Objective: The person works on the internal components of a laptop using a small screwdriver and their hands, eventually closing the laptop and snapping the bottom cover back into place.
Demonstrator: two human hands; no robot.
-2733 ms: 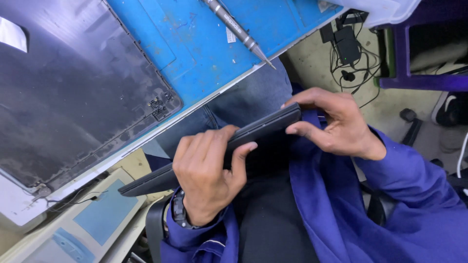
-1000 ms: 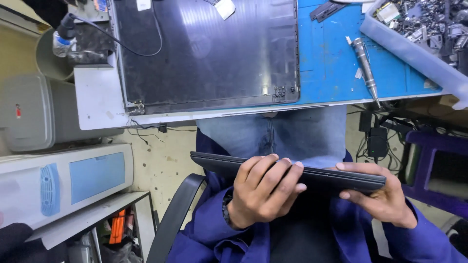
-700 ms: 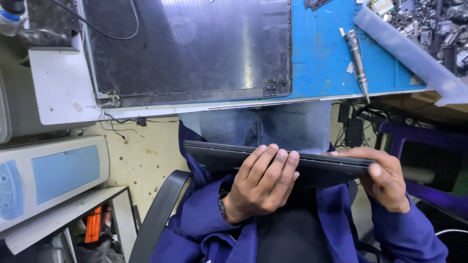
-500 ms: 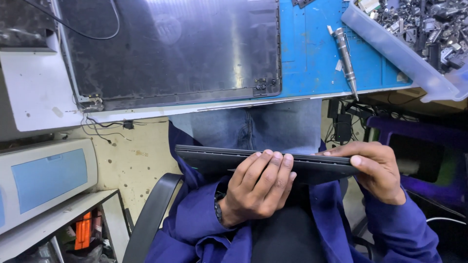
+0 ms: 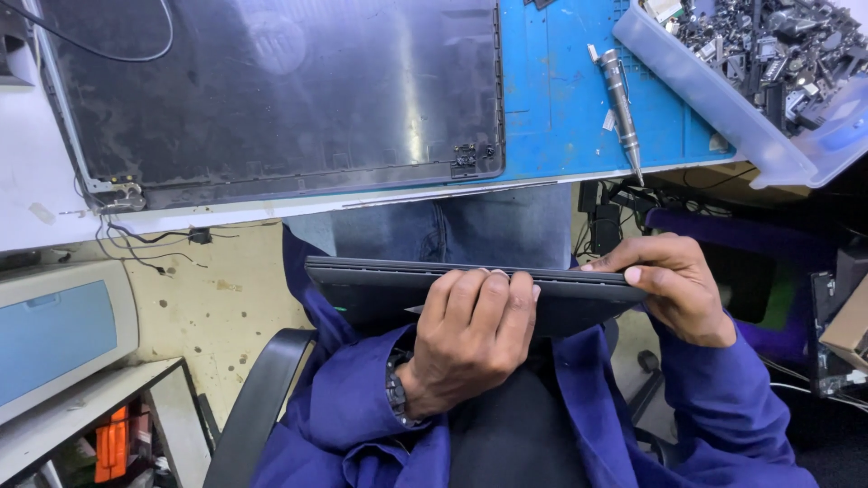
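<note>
Since the earlier frame right hand [image 5: 674, 285] has slid to the right end of the laptop base [image 5: 389, 289], fingers pinching its edge. Left hand [image 5: 466, 339] fingers pressed together over the near side. Base sits over lap, near the blue mat [image 5: 561, 99].

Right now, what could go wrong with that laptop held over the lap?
1. The dark laptop base is held only by the left hand and right hand above the lap; a slip could drop it.
2. The screwdriver tip overhangs the blue mat edge; a bump might knock it down.
</note>
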